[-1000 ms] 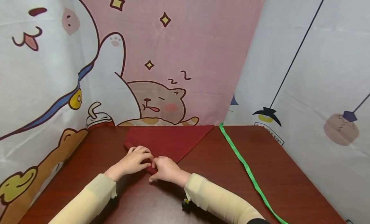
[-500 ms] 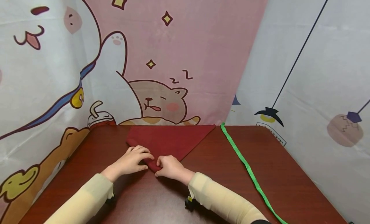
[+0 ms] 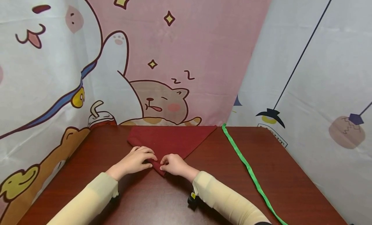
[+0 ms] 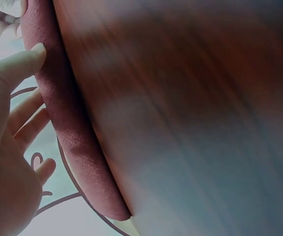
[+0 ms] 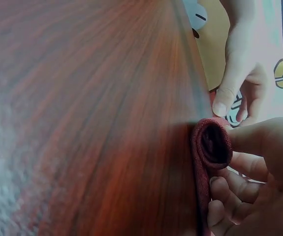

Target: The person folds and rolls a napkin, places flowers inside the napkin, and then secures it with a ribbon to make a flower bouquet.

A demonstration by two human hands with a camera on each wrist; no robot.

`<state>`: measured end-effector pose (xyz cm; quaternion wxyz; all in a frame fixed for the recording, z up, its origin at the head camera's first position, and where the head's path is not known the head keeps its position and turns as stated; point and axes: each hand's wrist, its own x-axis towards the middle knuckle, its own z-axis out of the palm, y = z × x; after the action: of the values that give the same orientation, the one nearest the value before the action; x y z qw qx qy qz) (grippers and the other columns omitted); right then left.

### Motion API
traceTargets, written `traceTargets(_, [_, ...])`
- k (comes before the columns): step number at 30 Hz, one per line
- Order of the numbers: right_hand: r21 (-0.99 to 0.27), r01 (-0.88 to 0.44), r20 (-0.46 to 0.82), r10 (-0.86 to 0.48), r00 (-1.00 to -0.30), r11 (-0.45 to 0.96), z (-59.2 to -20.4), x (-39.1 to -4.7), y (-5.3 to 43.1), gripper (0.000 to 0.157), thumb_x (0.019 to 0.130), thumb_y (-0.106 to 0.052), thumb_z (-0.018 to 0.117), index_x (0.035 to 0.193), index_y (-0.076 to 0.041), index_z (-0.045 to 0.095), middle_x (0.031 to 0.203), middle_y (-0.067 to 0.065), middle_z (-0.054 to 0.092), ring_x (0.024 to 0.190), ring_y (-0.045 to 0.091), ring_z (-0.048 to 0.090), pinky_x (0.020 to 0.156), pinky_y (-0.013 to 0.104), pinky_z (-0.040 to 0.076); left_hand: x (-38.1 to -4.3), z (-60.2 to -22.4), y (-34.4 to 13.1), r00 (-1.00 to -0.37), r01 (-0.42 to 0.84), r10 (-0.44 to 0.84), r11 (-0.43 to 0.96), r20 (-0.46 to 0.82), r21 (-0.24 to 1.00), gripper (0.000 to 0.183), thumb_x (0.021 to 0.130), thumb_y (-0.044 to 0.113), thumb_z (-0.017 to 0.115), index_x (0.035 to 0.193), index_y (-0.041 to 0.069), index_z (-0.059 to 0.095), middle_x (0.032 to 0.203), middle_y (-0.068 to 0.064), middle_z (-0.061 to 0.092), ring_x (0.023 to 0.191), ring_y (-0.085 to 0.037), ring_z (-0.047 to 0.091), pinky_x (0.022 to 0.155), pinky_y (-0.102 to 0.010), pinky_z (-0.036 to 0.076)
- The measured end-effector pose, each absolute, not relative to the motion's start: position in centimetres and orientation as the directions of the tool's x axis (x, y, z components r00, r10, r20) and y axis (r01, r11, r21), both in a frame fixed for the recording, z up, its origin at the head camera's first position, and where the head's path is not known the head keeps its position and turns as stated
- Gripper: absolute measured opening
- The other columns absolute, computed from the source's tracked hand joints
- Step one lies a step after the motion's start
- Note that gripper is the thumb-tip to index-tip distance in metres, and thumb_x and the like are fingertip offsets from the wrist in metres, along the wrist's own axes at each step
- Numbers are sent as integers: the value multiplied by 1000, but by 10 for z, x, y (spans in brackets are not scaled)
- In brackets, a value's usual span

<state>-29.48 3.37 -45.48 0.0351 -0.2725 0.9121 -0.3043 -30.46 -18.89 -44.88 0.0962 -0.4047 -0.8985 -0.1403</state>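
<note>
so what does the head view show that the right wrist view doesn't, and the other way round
Only the head view: the green strip lying along the table and the person's pale yellow sleeves.

Only the right wrist view: the roll's open end, seen end-on with its dark hollow.

Both: the red cloth, the left hand, the right hand, the table and the backdrop's printed yellow bell.

The cloth (image 3: 171, 141) is matt, the wood-grained table (image 3: 157, 202) glossy, the strip (image 3: 248, 167) perhaps fabric.
</note>
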Motion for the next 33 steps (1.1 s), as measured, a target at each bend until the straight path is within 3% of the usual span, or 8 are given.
traceTargets(5, [-557,-496,104,-536,-838,667,-454,-299,36,5,84,-14,73,85,-10,71,75,-8,64,66,3,52,63,20,43,-309,-449,-185,-661,747,693,642,287,172,16,87,23,73,103,23,72,109,4,62,111,-20,52,93,-54,31])
traceTargets(10, [-525,-542,138,-562,-815,657,-449,-301,34,13,81,-11,75,91,-9,67,75,-6,59,68,5,52,64,20,43,-312,-448,-183,-657,749,689,645,307,155,13,87,18,72,100,23,73,105,5,62,108,-19,53,92,-55,31])
traceTargets(16, [-452,-600,164,-600,-783,660,-447,-295,31,27,74,-25,82,90,-12,65,79,-7,54,73,6,50,66,19,42,-313,-451,-178,-667,741,686,651,292,165,13,88,17,71,98,23,73,104,4,62,107,-21,54,90,-55,33])
traceTargets(25, [-374,-578,138,-573,-808,726,-458,-296,27,43,65,-35,89,86,-17,55,79,-9,50,71,7,48,65,22,42,-317,-451,-170,-675,735,692,659,255,160,11,88,18,69,98,23,72,104,5,61,108,-22,53,91,-55,33])
traceTargets(33, [-390,-569,144,-562,-814,724,-457,-296,28,37,67,-23,85,86,-15,55,77,-8,49,69,8,47,63,21,41,-318,-447,-176,-668,743,701,648,251,168,25,84,19,71,108,23,71,108,5,63,109,-20,54,94,-56,31])
